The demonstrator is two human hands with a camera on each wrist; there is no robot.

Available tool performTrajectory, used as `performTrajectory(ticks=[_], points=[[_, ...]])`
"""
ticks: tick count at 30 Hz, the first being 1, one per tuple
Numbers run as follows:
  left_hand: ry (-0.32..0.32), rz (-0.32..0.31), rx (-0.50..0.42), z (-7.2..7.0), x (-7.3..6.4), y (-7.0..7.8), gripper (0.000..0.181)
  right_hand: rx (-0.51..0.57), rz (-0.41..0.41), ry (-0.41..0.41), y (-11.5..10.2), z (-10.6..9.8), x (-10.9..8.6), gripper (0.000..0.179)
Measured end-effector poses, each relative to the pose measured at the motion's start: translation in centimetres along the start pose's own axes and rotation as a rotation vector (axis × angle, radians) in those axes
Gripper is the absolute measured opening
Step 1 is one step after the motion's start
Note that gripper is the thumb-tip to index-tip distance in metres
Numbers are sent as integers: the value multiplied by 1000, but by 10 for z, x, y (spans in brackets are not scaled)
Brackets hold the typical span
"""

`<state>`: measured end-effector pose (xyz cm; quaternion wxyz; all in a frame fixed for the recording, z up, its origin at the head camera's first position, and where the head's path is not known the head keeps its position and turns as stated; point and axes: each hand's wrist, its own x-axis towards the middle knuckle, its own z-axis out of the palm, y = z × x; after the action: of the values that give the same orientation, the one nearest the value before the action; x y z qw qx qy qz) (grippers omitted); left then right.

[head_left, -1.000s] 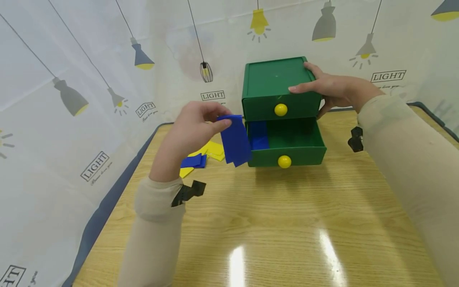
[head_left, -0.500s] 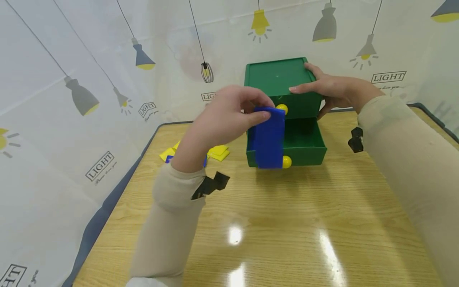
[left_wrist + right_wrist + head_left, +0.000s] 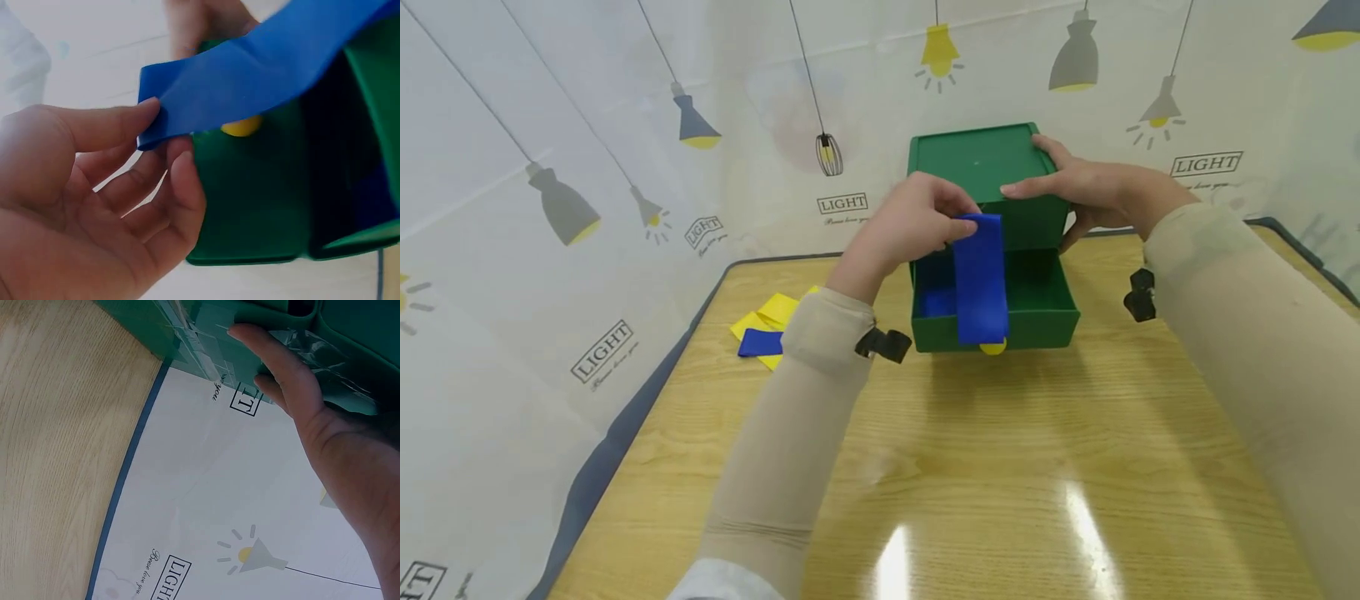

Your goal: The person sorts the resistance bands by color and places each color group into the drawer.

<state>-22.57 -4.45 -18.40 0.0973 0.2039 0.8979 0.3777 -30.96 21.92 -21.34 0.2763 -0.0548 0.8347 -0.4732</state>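
Observation:
My left hand (image 3: 917, 221) pinches the top end of a folded blue strip (image 3: 981, 283) between thumb and fingers. The strip hangs down in front of the green drawer unit (image 3: 973, 167), partly covering the pulled-out lower drawer (image 3: 1041, 329) and its yellow knob (image 3: 992, 347). In the left wrist view the strip looks flat and smooth, doubled over at the pinched end. Another blue piece (image 3: 936, 302) lies in the left part of that drawer. My right hand (image 3: 1097, 187) rests on the unit's right top edge, thumb on top, other fingers extended along the side.
On the wooden table (image 3: 970, 467), left of the unit, lie several folded yellow strips (image 3: 775, 310) and a blue strip (image 3: 760, 342), partly behind my left sleeve. A white lamp-print curtain (image 3: 760, 83) stands behind the unit and along the left.
My left hand has carried the blue strip rightward from beside the unit to in front of the lower drawer. My right hand has stayed on the unit.

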Motion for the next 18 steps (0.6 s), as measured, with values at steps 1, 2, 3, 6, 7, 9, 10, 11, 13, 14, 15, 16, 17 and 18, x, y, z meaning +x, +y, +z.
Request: performTrajectory(ticks=[1,2,3,6,7,9,10,11,13,14,15,16,17,18], points=[[10,-13,5,2,4,-3,24,0,-1,-1,0,0,0,119],[22,-21,15,4,8,-5,24,-2,-1,-1,0,0,1,119],[35,-25,27,5,12,-6,24,-3,-3,-3,0,0,1,118],[80,-32,60,10,18,-8,24,-3,-5,-4,0,-1,1,118],[99,-30,78,12,19,-9,24,-3,-6,-5,-1,-1,1,118],[137,-24,103,15,20,-8,24,-1,-5,-4,-1,-2,1,117],[154,-22,113,17,20,-8,24,1,-3,-4,-1,-2,1,117],[167,-22,122,18,20,-8,24,1,-2,-2,-1,-2,1,117],[186,-17,148,22,19,-9,24,3,0,-3,0,-2,2,117],[189,-18,156,23,18,-9,24,3,1,-2,0,-2,2,117],[188,-18,162,26,17,-10,24,3,2,-2,0,-2,1,117],[184,-18,169,28,15,-12,24,3,1,-1,1,-1,1,117],[177,-22,174,31,14,-13,24,2,1,-1,1,-1,1,117],[170,-21,182,34,12,-15,24,3,0,-1,1,-1,1,117]])
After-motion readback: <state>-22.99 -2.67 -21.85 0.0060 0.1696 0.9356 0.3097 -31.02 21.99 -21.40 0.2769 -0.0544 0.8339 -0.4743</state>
